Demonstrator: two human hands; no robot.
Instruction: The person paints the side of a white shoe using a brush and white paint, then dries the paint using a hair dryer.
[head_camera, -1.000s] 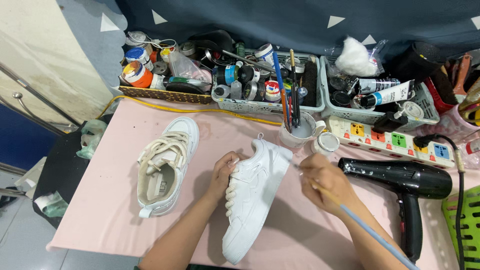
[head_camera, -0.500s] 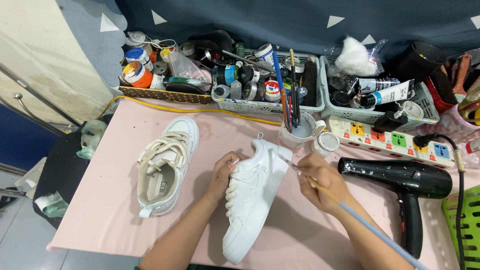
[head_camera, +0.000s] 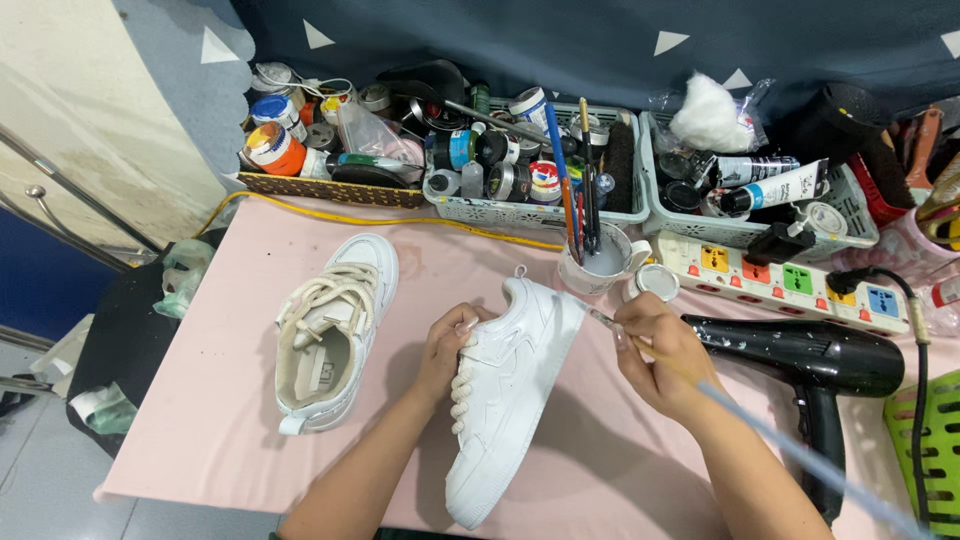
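White sneaker (head_camera: 505, 400) lies on its side on the pink tabletop (head_camera: 230, 400), long axis toe near, heel far. Left hand (head_camera: 450, 345) grips its laced edge. Right hand (head_camera: 655, 355) pinches a thin brush (head_camera: 640, 345), tip touching the heel end just to its left. Farther back: cup of brushes (head_camera: 600, 262), second sneaker (head_camera: 335, 330) well apart on the left.

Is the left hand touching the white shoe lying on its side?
Touching. The head view shows the left hand gripping the shoe at its laced opening, fingers curled over the edge with no gap.
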